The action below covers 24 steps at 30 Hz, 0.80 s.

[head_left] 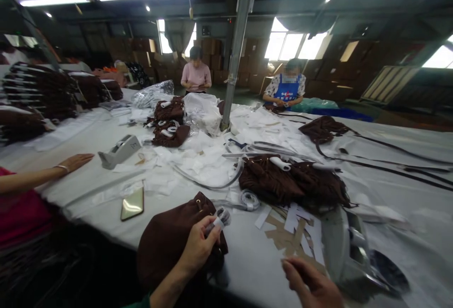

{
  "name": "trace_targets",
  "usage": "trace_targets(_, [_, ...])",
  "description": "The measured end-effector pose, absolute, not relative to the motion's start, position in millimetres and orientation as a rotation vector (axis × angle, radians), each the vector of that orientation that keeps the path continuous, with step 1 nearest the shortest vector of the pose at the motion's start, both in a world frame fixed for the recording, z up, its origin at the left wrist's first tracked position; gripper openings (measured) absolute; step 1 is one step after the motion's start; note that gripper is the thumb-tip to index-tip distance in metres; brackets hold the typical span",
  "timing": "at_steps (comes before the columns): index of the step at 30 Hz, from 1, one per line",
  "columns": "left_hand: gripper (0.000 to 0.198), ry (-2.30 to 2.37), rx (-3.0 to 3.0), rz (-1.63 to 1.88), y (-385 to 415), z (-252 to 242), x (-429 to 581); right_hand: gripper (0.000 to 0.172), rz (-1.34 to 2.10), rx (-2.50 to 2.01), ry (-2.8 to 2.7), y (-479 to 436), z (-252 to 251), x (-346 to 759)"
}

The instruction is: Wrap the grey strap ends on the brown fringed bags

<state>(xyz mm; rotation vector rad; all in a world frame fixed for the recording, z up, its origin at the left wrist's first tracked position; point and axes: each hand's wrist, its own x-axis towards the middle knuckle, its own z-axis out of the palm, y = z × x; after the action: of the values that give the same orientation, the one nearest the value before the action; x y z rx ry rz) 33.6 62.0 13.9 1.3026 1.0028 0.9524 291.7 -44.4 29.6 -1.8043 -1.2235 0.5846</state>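
My left hand (201, 244) is closed around a coiled strap (223, 215) in clear wrapping, with a white paper band about it. It holds the coil at the top of a dark brown drawstring bag (166, 237), which has gold eyelets and rests at the table's front edge. My right hand (311, 284) is at the lower right, fingers bent towards the thumb; whatever is between the fingertips is too small to make out. Near it are loose white and tan paper strips (295, 232) and a grey tape dispenser (341, 246). Another wrapped strap coil (249, 200) lies behind the bag.
More brown bags (283, 180) lie beyond, with long dark straps at the right. A phone (132, 204), a second tape dispenser (122, 151) and a co-worker's hand (79, 161) are at left. A metal post (238, 48) rises mid-table. Two people work across the table.
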Motion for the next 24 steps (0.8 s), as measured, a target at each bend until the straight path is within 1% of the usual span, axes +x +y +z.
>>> trace_targets(2, [0.039, 1.026, 1.357, 0.950, 57, 16, 37, 0.032, 0.687, -1.558, -1.454, -18, 57, 243])
trace_targets(5, [0.034, 1.058, 1.471, 0.974, 53, 20, 37, 0.031, 0.857, -1.388, -1.628, 8, 77, 201])
trace_targets(9, [0.029, 1.088, 1.582, 1.006, 52, 25, 34, 0.035, 0.975, -1.411, -1.609, 27, 68, 190])
trace_targets(15, [0.025, 1.116, 1.638, 1.025, 53, 24, 36, 0.040, 0.947, -1.526, -1.582, 31, 46, 193])
trace_targets(20, [0.026, 1.118, 1.560, 1.077, 55, 25, 36, 0.042, 0.961, -1.546, -1.523, 24, 50, 194])
trace_targets(24, [0.025, 1.134, 1.589, 1.050, 55, 25, 36, 0.041, 0.951, -1.439, -1.591, 21, 61, 190])
